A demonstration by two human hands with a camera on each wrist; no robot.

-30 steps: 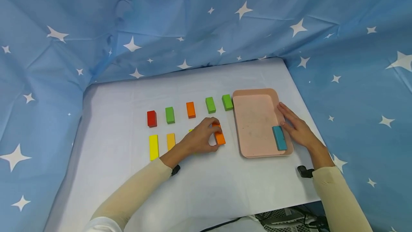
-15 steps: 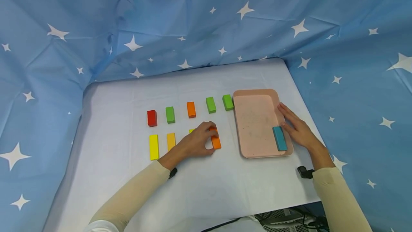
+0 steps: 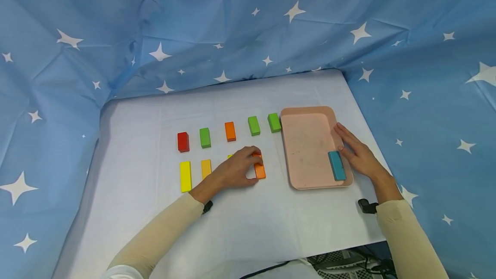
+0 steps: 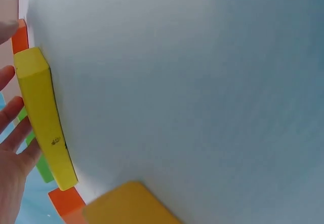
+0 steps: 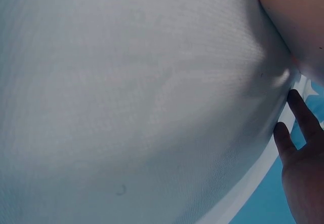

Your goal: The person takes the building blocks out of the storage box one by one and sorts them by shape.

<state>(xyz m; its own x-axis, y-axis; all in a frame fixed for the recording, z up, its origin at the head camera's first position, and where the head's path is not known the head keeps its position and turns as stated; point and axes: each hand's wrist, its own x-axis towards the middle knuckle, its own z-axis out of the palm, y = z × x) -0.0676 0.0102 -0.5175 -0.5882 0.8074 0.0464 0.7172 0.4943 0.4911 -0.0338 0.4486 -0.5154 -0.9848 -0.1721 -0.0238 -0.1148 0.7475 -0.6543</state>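
Note:
On the white table, my left hand (image 3: 234, 170) pinches an orange block (image 3: 260, 171) between thumb and fingers. A yellow block is mostly covered by this hand in the head view; in the left wrist view a yellow block (image 4: 44, 117) lies beside the fingers, with a bit of orange block (image 4: 20, 37) past it. My right hand (image 3: 359, 156) rests with straight fingers along the right rim of a pink tray (image 3: 306, 150). Inside that tray, near its front right corner, lies a blue block (image 3: 336, 165).
A back row holds a red block (image 3: 183, 142), an orange block (image 3: 230, 131) and several green blocks (image 3: 253, 126); the rightmost touches or nearly touches the tray. Nearer stand a yellow block (image 3: 185, 176) and a yellow-orange block (image 3: 206, 168). Blue star-patterned cloth (image 3: 248, 25) surrounds the table.
My left hand has shifted the orange block slightly left and toward me, straightening it; over the last half second it is still. The right hand stays at the tray.

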